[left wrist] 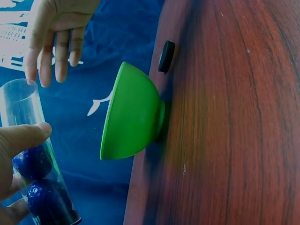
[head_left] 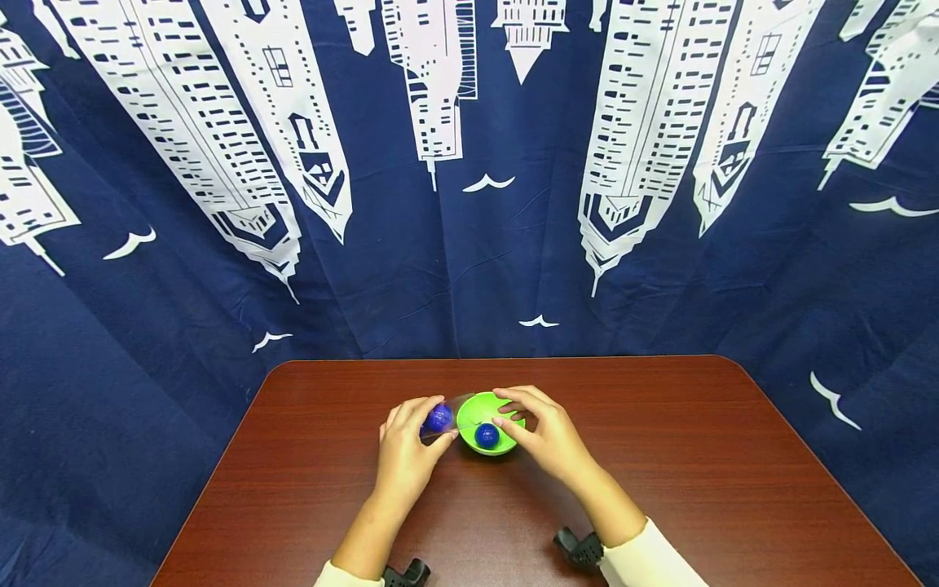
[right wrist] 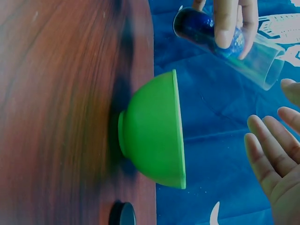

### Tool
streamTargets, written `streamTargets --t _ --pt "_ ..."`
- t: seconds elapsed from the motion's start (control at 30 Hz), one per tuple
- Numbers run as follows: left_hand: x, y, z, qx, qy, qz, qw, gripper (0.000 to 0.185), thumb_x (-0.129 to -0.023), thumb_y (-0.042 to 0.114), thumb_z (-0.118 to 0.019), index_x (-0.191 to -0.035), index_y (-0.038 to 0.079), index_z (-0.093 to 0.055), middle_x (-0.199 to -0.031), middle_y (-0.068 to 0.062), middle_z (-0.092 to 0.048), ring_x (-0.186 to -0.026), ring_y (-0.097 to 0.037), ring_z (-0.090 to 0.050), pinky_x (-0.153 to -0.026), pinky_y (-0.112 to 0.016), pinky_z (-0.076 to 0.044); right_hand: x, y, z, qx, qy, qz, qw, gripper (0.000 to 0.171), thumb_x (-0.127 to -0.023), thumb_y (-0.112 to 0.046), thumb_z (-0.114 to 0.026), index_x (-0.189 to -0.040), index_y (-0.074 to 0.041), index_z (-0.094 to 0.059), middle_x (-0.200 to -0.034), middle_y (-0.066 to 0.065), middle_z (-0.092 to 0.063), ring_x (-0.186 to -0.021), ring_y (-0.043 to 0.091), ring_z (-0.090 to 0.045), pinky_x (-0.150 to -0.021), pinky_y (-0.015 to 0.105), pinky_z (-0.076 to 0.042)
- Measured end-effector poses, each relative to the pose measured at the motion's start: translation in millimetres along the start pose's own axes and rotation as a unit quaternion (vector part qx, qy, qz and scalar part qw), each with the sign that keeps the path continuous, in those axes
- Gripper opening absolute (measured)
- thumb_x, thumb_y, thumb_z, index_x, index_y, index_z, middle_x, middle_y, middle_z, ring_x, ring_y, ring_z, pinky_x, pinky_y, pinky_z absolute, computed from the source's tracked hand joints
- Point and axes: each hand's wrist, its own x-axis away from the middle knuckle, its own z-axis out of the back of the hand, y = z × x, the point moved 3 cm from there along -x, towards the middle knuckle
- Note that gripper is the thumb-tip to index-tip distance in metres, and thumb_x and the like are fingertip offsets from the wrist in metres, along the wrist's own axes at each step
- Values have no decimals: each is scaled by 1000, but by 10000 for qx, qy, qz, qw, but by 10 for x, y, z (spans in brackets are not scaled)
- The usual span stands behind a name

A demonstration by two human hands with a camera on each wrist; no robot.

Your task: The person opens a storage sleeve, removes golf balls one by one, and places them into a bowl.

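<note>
A green bowl (head_left: 469, 410) stands on the brown table (head_left: 660, 456), seen side-on in the wrist views (left wrist: 133, 117) (right wrist: 154, 131). One blue ball (head_left: 487, 436) lies in it. My left hand (head_left: 433, 425) grips a clear plastic tube (head_left: 458, 405) (left wrist: 21, 105) (right wrist: 255, 58) holding two blue balls (left wrist: 33, 161), tilted with its open mouth over the bowl's left rim. My right hand (head_left: 513, 416) hovers over the bowl's right rim, fingers (right wrist: 262, 140) relaxed and spread, holding nothing. It is close to the tube's mouth.
A small black round object (left wrist: 166, 56) (right wrist: 123, 215) sits on the table just beyond the bowl. A blue curtain (head_left: 469, 204) printed with white buildings hangs behind the table. Black wrist-camera mounts (head_left: 579, 548) show at the near edge.
</note>
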Motion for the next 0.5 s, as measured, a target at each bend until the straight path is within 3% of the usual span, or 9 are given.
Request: streamTargets --t 0.2,0.5 --pt "10 60 -2 -478 211 -633 9966 56 -69 21 -94 -121 19 -72 -115 -1 -69 -115 -26 -59 -94 -50 -42 65 -8 -42 -186 -69 -231 9995 40 -89 -17 -78 -128 -10 -68 -118 11 -69 -98 28 -73 -72 23 -58" --pt "13 114 -6 -936 129 -920 9913 57 -70 19 -93 -123 20 -71 -119 0 -67 -119 -25 -57 -103 -54 -37 114 37 -105 -249 -106 -275 9993 40 -89 -20 -78 -128 -18 -67 -121 13 -68 -97 19 -74 -72 28 -58"
